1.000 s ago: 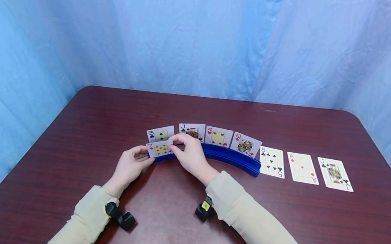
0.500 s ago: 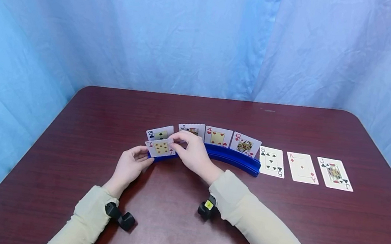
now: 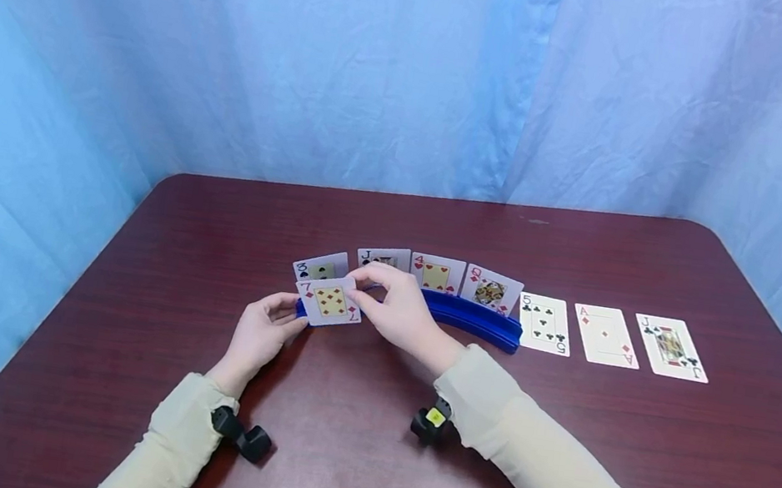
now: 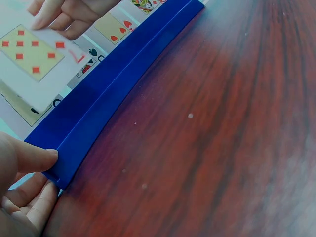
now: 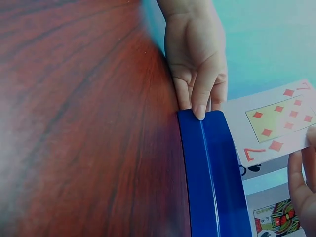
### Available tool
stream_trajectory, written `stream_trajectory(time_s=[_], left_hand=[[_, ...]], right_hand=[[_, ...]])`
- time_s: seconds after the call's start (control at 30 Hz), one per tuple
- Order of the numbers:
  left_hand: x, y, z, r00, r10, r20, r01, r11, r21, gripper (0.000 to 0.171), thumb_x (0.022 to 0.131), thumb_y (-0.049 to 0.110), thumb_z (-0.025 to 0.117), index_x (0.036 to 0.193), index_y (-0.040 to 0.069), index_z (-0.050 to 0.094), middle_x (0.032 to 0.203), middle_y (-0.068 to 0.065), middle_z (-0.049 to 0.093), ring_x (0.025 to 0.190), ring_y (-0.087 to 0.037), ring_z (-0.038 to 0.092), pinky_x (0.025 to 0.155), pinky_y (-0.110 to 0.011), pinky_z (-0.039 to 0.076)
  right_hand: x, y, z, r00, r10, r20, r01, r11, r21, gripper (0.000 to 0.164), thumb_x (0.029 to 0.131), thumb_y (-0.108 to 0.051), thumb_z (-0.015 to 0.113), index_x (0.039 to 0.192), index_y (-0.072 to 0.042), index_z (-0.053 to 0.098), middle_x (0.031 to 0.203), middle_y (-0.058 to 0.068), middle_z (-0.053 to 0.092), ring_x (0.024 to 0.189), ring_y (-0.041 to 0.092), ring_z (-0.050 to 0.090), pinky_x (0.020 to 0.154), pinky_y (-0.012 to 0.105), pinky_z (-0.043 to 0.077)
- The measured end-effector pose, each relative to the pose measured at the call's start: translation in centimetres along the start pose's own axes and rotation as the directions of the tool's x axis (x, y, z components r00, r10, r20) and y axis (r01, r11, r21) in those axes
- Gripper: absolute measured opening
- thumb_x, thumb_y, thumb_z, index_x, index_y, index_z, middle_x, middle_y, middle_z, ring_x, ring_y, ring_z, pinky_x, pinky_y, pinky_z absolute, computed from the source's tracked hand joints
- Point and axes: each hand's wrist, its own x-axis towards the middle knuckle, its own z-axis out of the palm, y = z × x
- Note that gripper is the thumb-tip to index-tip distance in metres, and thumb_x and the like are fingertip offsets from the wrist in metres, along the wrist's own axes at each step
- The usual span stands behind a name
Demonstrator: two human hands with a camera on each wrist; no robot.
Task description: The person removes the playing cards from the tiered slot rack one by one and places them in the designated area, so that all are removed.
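Note:
My left hand grips the left end of a curved blue card holder, thumb on the front face and fingers underneath in the left wrist view. With thumb and fingers, my right hand pinches the upper right corner of a seven of diamonds. This card is raised in front of the holder's left part. Behind it, a three of spades stands partly covered. A black-suited jack, partly hidden by my right hand, a four of hearts and a queen of diamonds stand along the holder.
Right of the holder, a five of clubs, an ace of diamonds and a jack of clubs lie face up in a row. The dark red wooden table meets blue curtains at the back and sides.
My right hand has drawn the seven of diamonds out from the holder, a little to the right and nearer to me. My left hand keeps its grip on the holder's end.

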Motion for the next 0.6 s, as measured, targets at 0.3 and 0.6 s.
stream_trajectory(time_s=[0.3,0.6], left_hand=[[-0.1,0.0,-0.1,1.0,-0.004,0.012,0.004,1.0,-0.007,0.032,0.083,-0.008,0.064,0.115,-0.01,0.059,0.114,-0.031,0.061,0.102,-0.027,0.063,0.076,-0.011,0.047],[0.0,0.0,-0.2,1.0,-0.028,0.015,0.028,1.0,0.007,0.034,0.084,-0.006,0.065,0.117,-0.008,0.059,0.115,-0.029,0.062,0.103,-0.026,0.063,0.075,-0.011,0.047]], right_hand=[[-1.7,-0.2,-1.9,0.99,0.136,0.043,-0.138,0.989,0.056,0.021,0.088,-0.007,0.065,0.108,-0.002,0.066,0.104,0.013,0.066,0.092,0.022,0.061,0.079,0.031,0.056],[-3.6,0.3,-3.1,0.975,0.217,0.051,-0.221,0.971,0.086,0.02,0.087,-0.005,0.065,0.107,0.001,0.066,0.098,0.014,0.066,0.09,0.019,0.059,0.08,0.031,0.054]])
